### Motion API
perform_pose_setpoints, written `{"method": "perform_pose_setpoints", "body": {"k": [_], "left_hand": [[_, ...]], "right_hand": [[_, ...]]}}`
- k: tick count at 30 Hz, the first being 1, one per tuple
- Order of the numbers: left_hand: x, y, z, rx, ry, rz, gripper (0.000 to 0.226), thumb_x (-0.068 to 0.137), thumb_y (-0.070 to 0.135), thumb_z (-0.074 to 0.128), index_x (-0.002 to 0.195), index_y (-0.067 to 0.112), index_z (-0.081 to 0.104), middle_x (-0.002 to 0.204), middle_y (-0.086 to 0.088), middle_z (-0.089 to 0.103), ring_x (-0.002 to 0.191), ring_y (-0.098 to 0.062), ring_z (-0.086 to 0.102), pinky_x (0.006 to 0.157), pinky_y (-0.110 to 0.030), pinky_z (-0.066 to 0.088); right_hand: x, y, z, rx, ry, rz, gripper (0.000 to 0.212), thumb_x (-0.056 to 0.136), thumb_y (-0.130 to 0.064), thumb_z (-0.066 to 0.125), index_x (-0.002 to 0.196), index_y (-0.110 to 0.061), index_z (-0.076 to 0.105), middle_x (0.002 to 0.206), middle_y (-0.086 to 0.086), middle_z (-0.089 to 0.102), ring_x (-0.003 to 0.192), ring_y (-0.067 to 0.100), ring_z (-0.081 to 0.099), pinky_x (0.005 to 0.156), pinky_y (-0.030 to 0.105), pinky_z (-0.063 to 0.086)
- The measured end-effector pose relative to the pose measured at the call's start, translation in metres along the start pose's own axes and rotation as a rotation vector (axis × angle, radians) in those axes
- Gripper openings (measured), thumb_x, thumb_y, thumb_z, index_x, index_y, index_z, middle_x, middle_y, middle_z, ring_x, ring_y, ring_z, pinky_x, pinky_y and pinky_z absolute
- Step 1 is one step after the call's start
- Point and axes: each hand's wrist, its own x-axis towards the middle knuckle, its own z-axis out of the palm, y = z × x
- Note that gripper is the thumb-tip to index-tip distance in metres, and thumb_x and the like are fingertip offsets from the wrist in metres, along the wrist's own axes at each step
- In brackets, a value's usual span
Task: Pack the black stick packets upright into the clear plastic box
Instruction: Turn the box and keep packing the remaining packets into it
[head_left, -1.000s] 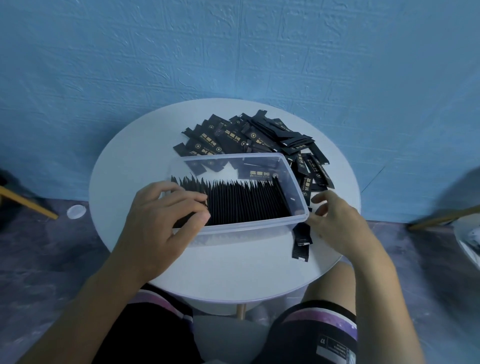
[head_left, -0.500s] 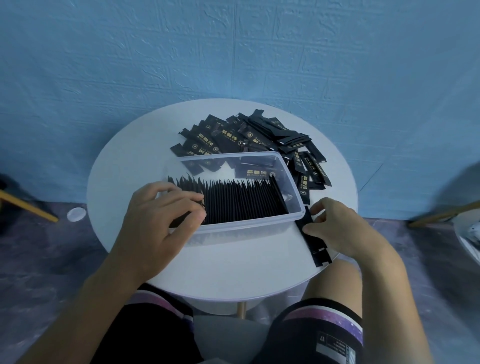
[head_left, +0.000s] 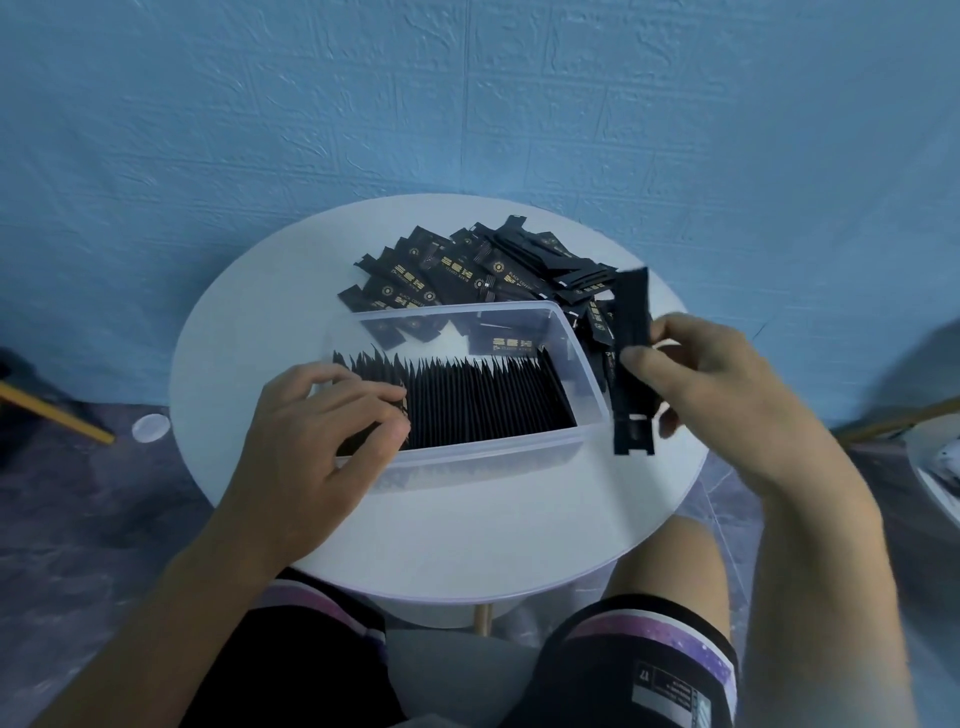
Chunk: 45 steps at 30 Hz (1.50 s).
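I brace the packed row (head_left: 483, 400) upright in the box (head_left: 493, 451), left hand (head_left: 322, 421) fingers apparently curled round its end | right hand (head_left: 701, 384) fingers pinch one packet (head_left: 631, 327), box just left of them; next in, I judge.

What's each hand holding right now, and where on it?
Right hand pinches a black stick packet around its middle, both ends free. Left hand grips the left end of the packed row in the clear box.
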Motion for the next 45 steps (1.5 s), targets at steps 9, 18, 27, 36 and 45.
{"method": "perform_pose_setpoints", "body": {"k": [9,18,27,36,45], "left_hand": [[0.000,-0.001,0.000,-0.017,0.007,-0.008,0.033,0.099,0.037,0.047,0.089,0.026,0.077,0.109,0.016,0.073,0.110,-0.001,0.050,0.103,-0.036,0.035],[0.000,-0.004,0.003,0.017,0.001,-0.002,0.034,0.099,0.036,0.046,0.091,0.023,0.077,0.112,0.009,0.071,0.110,-0.019,0.058,0.100,-0.045,0.040],[0.000,-0.006,0.002,0.030,0.009,0.037,0.035,0.100,0.038,0.047,0.106,0.024,0.078,0.111,0.009,0.073,0.104,-0.018,0.060,0.098,-0.043,0.042],[0.001,-0.005,-0.001,0.042,-0.003,0.053,0.037,0.102,0.039,0.045,0.104,0.026,0.080,0.112,0.009,0.072,0.104,-0.020,0.059,0.098,-0.041,0.041],[0.006,-0.002,-0.006,0.069,-0.056,0.138,0.037,0.102,0.033,0.045,0.101,0.019,0.080,0.108,0.005,0.073,0.100,-0.017,0.064,0.102,-0.040,0.043]], "right_hand": [[0.044,-0.034,0.101,-0.027,-0.233,-0.075,0.012,0.092,-0.022,0.064,0.094,-0.023,0.052,0.076,-0.001,0.068,0.057,0.018,0.071,0.070,0.050,0.061],[0.045,-0.034,0.119,-0.033,-0.499,0.118,0.030,0.100,-0.021,0.061,0.124,-0.008,0.049,0.078,0.010,0.067,0.063,0.019,0.068,0.063,0.029,0.058],[0.057,-0.046,0.127,0.019,-0.596,0.114,0.064,0.097,-0.004,0.063,0.152,-0.006,0.031,0.094,0.023,0.067,0.066,0.020,0.068,0.073,0.034,0.063],[0.060,-0.039,0.128,0.033,-0.638,0.096,0.053,0.101,-0.005,0.056,0.150,-0.010,0.037,0.095,0.022,0.063,0.069,0.020,0.066,0.065,0.028,0.062],[0.078,-0.044,0.127,-0.100,-0.717,0.028,0.053,0.105,-0.011,0.050,0.155,-0.018,0.035,0.081,0.010,0.062,0.062,0.014,0.064,0.058,0.024,0.058]]}}
